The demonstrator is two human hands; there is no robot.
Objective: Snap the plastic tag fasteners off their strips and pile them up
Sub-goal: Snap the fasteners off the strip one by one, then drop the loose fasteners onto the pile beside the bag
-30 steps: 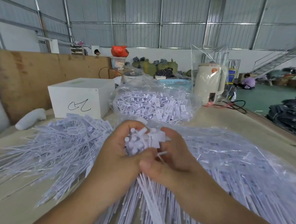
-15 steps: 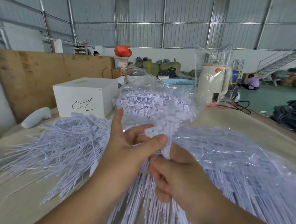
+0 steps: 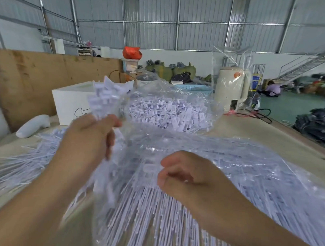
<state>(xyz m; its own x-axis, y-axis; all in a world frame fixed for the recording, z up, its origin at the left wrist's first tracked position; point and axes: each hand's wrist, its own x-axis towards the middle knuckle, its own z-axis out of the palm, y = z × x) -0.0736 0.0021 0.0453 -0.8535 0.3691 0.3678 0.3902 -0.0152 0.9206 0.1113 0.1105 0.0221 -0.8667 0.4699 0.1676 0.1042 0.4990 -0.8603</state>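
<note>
The desk [image 3: 281,140] carried a clear plastic bag [image 3: 205,113] holding a pile of loose tag fasteners [image 3: 169,117]. Strips [image 3: 162,220] lay spread in front of it. A white box [image 3: 70,103] stood behind the left hand [image 3: 89,136], whose grip clenched a bunch of snapped-off fasteners [image 3: 104,99]. The right hand [image 3: 183,176] was curled; its grip could not be determined.

Bright even daylight, soft shadows, motion-blurred foreground, wide-angle bending at edges, glare on plastic
</note>
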